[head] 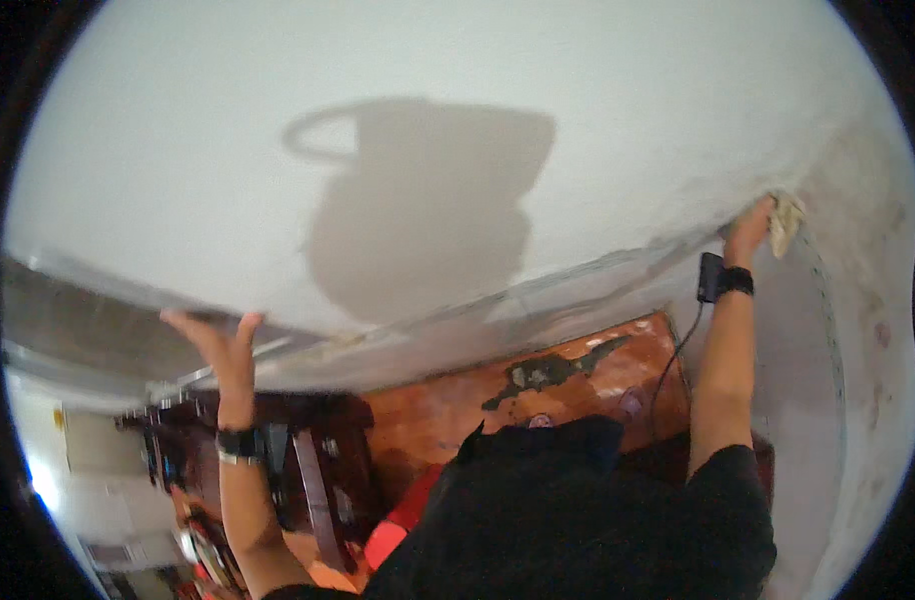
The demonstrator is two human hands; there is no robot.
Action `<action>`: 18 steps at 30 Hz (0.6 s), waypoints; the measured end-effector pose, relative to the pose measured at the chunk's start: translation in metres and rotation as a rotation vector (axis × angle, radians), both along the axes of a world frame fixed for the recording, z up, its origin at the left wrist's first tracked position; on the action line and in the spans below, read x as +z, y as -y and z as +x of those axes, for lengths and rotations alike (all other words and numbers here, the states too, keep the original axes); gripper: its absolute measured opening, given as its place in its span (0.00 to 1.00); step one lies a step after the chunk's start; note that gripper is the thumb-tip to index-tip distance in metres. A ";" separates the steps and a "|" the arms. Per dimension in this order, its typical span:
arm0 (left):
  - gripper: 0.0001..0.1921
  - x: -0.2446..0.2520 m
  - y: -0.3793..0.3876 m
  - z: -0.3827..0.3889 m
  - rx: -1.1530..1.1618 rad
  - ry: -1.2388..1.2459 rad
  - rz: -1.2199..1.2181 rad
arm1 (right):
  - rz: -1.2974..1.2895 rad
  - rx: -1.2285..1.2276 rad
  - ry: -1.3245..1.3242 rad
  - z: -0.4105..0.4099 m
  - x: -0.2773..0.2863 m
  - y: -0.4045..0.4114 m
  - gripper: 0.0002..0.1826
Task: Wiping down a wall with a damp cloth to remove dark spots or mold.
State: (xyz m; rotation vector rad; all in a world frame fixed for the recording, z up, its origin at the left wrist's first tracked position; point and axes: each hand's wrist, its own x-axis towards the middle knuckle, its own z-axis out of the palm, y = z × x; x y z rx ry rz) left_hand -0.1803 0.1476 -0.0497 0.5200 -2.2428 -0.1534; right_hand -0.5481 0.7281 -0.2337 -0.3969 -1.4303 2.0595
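Observation:
At the right, my right hand (750, 232) grips a cream-coloured cloth (787, 223). The cloth bunches beyond the fingers, near where the white surface (622, 112) meets the stained wall (870, 195). My left hand (216, 349) is raised at the left with its fingers and thumb apart. Its fingertips are at the lower edge of the white surface, beside a grey recessed panel (90, 322); whether they press on it I cannot tell. Nothing is in that hand. A dark band with a small black box (710, 277) and a cable sits on my right wrist.
A shadow (427, 202) falls across the white surface. Below lies a glossy orange-brown floor (427, 412) with a dark worn patch (540, 373). Dark wooden furniture (322, 420) stands at the lower left, near a red object (397, 525). The cable (671, 360) hangs from my right wrist.

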 end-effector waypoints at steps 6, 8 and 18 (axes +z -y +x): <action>0.67 0.012 -0.016 -0.008 0.006 0.030 -0.003 | 0.147 0.117 0.054 0.049 -0.037 0.061 0.34; 0.68 0.008 -0.009 0.000 0.024 0.047 -0.012 | 0.326 0.167 0.351 0.088 -0.051 0.118 0.34; 0.69 0.009 -0.013 -0.002 0.001 0.041 -0.018 | 2.079 0.791 -0.379 0.209 -0.064 0.279 0.16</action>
